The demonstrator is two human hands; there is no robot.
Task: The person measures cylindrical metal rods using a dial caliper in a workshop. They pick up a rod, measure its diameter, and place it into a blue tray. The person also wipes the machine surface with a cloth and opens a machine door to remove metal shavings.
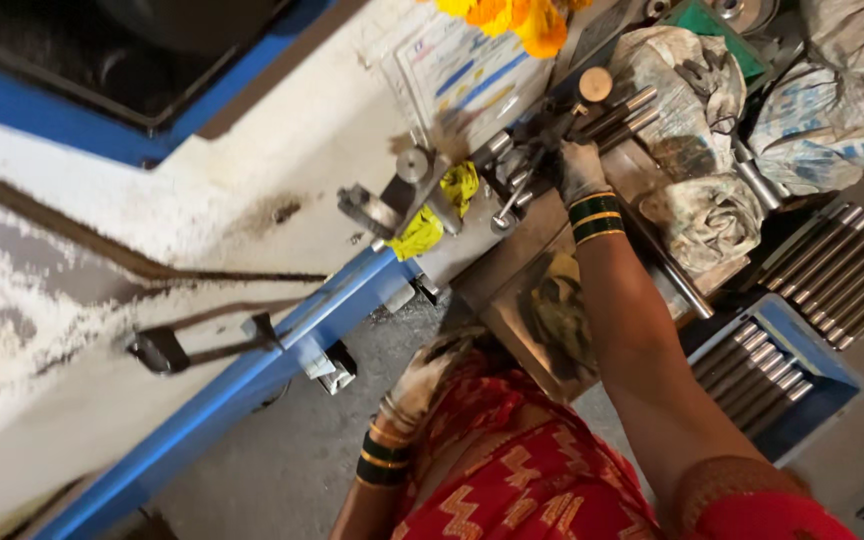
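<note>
Right hand (580,172): gloved, at one o'clock, fingers closed on the steel rods (607,112) piled on the bench (497,290).
Left hand (422,385): gloved, at six o'clock, near the lap; grip not discernible.
Handling: rods judged heavy, rigid, oil-slick; best grasped mid-length.
Nearby: blue crate (817,385) of rods, four o'clock.
</note>
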